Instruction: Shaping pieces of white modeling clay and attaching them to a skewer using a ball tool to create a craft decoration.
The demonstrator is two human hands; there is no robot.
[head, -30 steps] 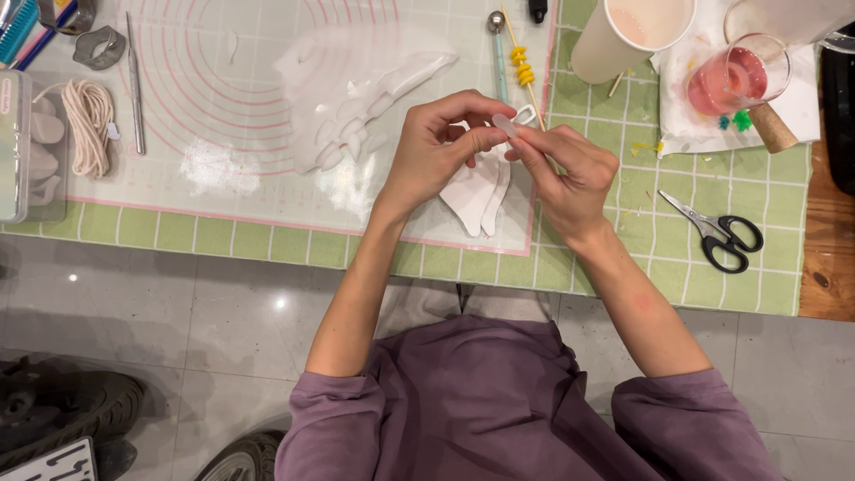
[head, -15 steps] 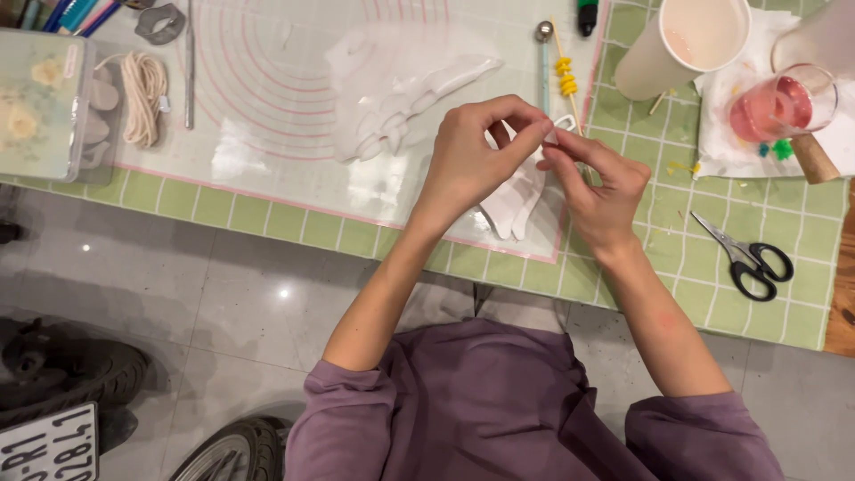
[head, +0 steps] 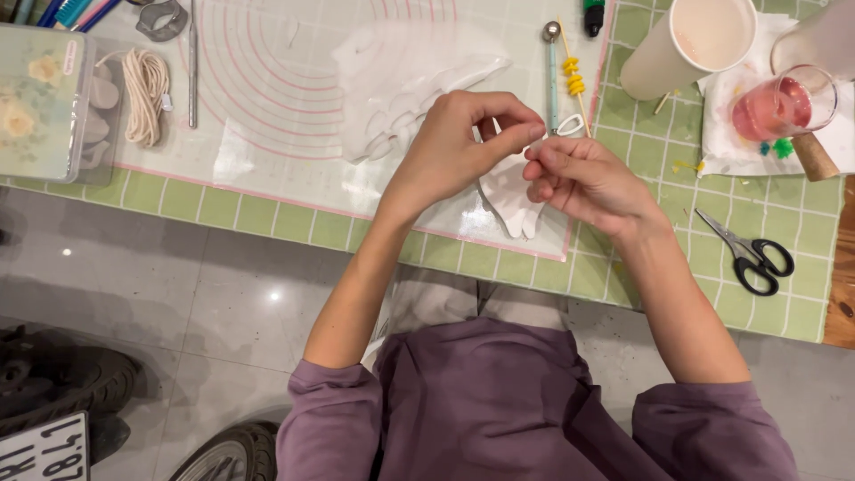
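Left hand (head: 454, 147) and right hand (head: 579, 178): fingertips pinched together on a tiny white clay bit (head: 533, 145), held above white clay pieces (head: 509, 200) on the clear mat (head: 267, 107). Scissors (head: 748, 254) lie on the table (head: 677, 285), right.

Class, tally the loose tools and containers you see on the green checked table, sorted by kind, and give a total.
Black-handled scissors: 1
Tall cream paper cup: 1
Clear glass of pink liquid: 1
Metal ball-tipped modelling tool: 1
Coil of cream string: 1
Floral lidded plastic box: 1
Total: 6
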